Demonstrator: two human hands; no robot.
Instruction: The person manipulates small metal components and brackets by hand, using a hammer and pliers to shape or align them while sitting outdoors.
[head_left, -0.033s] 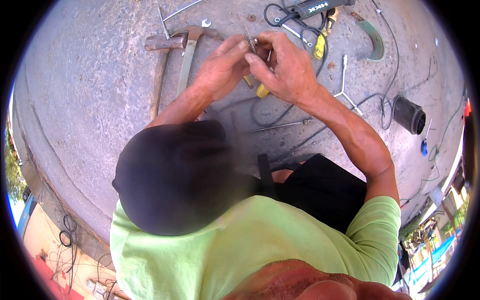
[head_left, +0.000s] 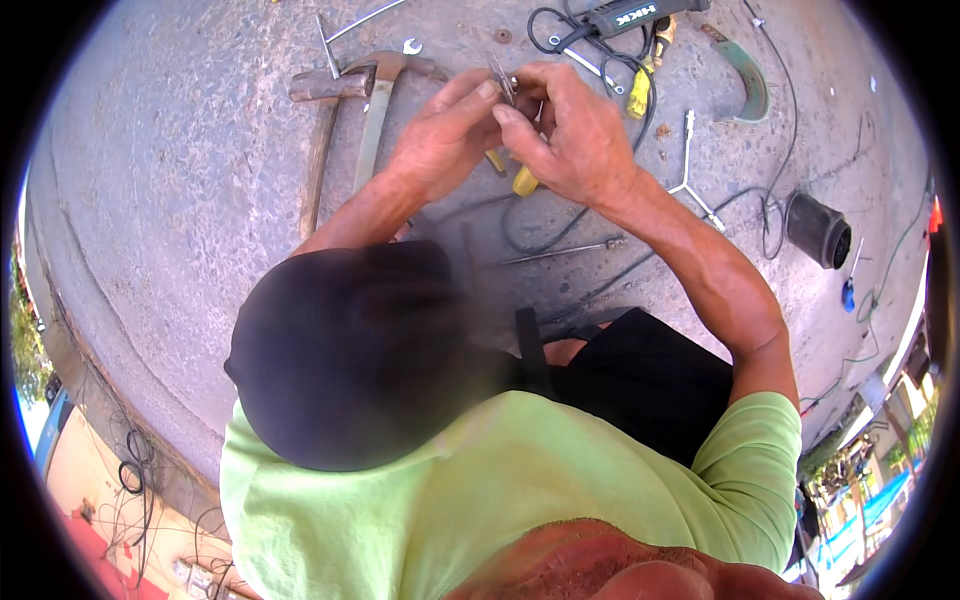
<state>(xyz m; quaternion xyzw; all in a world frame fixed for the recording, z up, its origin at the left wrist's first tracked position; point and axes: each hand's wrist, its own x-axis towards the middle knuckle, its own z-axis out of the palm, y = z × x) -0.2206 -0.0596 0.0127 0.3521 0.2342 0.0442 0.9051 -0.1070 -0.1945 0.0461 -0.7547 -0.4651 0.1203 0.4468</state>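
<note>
Both hands meet over the concrete at the top middle, fingers bent in. My left hand [head_left: 445, 135] pinches a small thin metal part [head_left: 503, 82] between thumb and fingers. From the other side, my right hand [head_left: 575, 130] grips the same part, its thumb pressed near the lower end. The part's exact kind is too small to tell. Just below the hands a yellow handle [head_left: 525, 181] shows, partly covered by the right hand. Left of my left hand lie a wooden-handled hammer [head_left: 318, 165] and a second hammer [head_left: 375, 125] with a greyish handle.
A corded power tool [head_left: 630, 15] lies at the top beside a wrench [head_left: 590, 65] and a yellow-handled screwdriver [head_left: 640, 92]. Rightward are a curved green metal piece [head_left: 750, 80], a three-armed wrench [head_left: 687, 183] and a black cylinder [head_left: 818, 230]. Cables [head_left: 640, 262] cross the concrete.
The small metal part has tilted very slightly between the fingers, and my right thumb has shifted a little to the right. All else looks the same.
</note>
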